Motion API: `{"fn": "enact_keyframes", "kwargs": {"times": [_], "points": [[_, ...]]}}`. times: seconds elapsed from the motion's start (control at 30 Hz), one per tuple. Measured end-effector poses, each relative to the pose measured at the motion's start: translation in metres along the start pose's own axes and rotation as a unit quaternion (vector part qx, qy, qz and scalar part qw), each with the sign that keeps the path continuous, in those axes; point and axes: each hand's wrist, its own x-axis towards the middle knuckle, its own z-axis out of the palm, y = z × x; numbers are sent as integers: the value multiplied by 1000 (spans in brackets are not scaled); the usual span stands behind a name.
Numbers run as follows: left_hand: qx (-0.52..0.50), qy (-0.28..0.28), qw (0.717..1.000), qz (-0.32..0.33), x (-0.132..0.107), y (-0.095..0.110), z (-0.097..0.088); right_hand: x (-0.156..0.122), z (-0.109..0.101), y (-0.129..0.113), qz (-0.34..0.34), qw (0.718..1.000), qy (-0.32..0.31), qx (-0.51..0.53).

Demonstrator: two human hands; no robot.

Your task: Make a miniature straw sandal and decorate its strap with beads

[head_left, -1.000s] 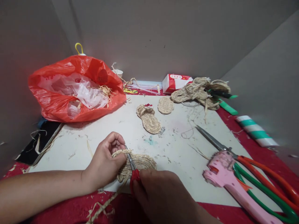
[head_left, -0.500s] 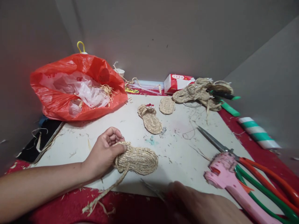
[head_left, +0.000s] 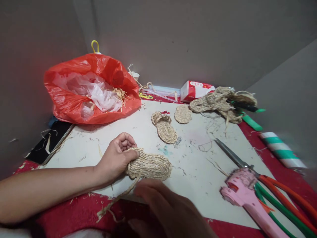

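My left hand (head_left: 118, 156) is closed on the near left end of a woven straw sandal sole (head_left: 151, 165) that lies on the white board (head_left: 193, 165). A loose braided tail (head_left: 116, 200) runs from the sole down over the board's front edge onto the red cloth (head_left: 64, 219). My right hand (head_left: 168, 211) is low in the view, blurred, just in front of the sole. Its fingers stretch towards the sole and the tail, and nothing shows in them.
A small finished straw sandal (head_left: 164, 127) and a round woven piece (head_left: 182, 114) lie mid-board. A red plastic bag (head_left: 91, 87) sits back left, a straw braid pile (head_left: 218, 100) back right. A pink glue gun (head_left: 245, 195) and large scissors (head_left: 235, 157) lie right.
My right hand held small red scissors at the sole a second ago, drew away to the right, and has come back without them in sight. My left hand stays on the sole.
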Motion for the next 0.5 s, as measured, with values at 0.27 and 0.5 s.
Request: {"fn": "enact_keyframes", "kwargs": {"times": [0.27,0.5], "points": [[-7,6,1000,16,-1,-1,0,28,41,-13,-157,987,24,-37],[12,4,999,30,0,-2,-1,24,46,-13,-167,984,31,-55]]}}
